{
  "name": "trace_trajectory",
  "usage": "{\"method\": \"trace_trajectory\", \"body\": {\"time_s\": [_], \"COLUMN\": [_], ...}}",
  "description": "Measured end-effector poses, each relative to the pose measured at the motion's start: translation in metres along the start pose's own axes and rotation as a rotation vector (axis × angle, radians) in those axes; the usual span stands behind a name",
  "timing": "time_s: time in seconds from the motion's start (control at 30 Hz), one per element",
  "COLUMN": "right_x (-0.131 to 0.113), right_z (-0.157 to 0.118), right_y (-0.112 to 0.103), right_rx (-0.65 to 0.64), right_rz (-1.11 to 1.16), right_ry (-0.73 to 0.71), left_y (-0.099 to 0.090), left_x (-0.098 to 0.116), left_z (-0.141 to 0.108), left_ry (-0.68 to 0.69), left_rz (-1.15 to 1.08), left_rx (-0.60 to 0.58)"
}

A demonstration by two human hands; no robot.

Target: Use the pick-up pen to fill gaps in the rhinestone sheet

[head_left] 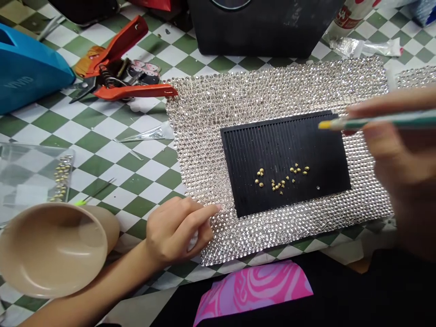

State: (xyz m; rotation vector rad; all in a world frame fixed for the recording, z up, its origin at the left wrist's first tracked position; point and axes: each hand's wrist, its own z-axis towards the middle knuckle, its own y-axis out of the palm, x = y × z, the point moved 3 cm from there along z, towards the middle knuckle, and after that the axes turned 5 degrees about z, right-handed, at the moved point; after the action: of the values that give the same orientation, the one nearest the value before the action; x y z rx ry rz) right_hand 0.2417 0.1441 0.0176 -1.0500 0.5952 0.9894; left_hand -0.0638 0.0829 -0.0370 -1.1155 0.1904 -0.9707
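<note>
My right hand [402, 168], blurred by motion, grips a green pencil [381, 121] with a yellow tip. The tip hovers over the top right part of a ridged black tray [272, 145]. Several small gold-coloured stones [277, 185] lie scattered on the lower half of the tray, and a tiny clear stone [318, 187] sits apart from them. Left of the tray, my left hand [180, 229] rests at the edge of a glittering rhinestone mat [204, 150], its fingers curled. Something whitish shows between those fingers, too hidden to name.
A beige bowl [51, 250] stands by my left forearm, near a clear plastic box [37, 177] of gold stones and tweezers [98, 190]. Red-handled pliers [119, 88] lie at the back left. A blue box [30, 72] and a black box [262, 27] stand behind.
</note>
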Motion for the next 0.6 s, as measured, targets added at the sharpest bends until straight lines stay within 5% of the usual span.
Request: {"method": "trace_trajectory", "body": {"time_s": [0.37,0.6], "right_x": [0.018,0.018], "right_z": [-0.025,-0.024], "right_y": [0.018,0.019], "right_rx": [-0.347,-0.319], "right_rz": [0.054,0.05], "right_ry": [-0.047,-0.024], "left_y": [0.0,-0.002], "left_x": [0.0,0.001], "left_z": [0.001,0.006], "left_ry": [0.008,0.02], "left_rz": [0.004,0.002], "left_rx": [-0.001,-0.024]}}
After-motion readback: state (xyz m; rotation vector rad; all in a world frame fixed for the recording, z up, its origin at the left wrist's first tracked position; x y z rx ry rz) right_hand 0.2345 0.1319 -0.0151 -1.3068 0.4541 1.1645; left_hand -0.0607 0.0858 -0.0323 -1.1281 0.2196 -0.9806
